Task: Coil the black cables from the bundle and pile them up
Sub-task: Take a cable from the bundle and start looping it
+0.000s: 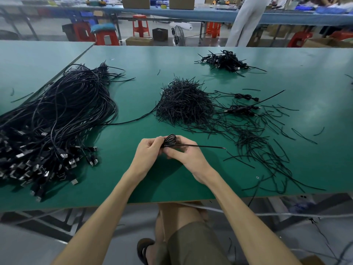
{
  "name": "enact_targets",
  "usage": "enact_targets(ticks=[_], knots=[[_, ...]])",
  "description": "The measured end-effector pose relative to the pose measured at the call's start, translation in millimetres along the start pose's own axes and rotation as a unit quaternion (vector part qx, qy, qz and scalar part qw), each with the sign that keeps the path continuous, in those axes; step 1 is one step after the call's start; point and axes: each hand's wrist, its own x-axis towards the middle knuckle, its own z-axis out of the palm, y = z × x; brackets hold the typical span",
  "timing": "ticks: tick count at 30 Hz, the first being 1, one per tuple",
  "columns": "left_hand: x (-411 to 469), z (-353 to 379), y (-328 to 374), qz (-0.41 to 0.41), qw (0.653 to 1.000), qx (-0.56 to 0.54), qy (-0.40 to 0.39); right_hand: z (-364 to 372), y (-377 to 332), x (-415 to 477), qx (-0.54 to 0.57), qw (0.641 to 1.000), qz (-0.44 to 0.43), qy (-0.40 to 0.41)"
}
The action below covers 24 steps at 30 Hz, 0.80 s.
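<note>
The left hand (148, 152) and right hand (186, 155) gripped a small coil (170, 140) between curled fingers, just above the table (133, 178). A thin strand (202, 145) jutted right from it. The bundle (57, 115) sprawled at left, ties (183, 104) heaped beyond the hands, and the pile (223, 61) lay farther back.

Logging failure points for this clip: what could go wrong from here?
The tie juts out unwrapped from the coiled cable, so if the left hand or right hand eases its grip, the loops may spring open. The scattered loose ties nearby might snag it on the way to the pile.
</note>
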Motion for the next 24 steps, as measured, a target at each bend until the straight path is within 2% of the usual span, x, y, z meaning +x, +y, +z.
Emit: enact_targets(ticks=[11,24], knots=[[1.8,-1.6,-4.9,-0.012,1.000,0.012,0.010,2.4,1.5,-3.9,-0.018,0.999,0.014,0.039],[-1.0,-1.2,-2.7,-0.013,1.000,0.003,0.018,2.3,0.0,-5.5,-0.026,1.000,0.011,0.014]])
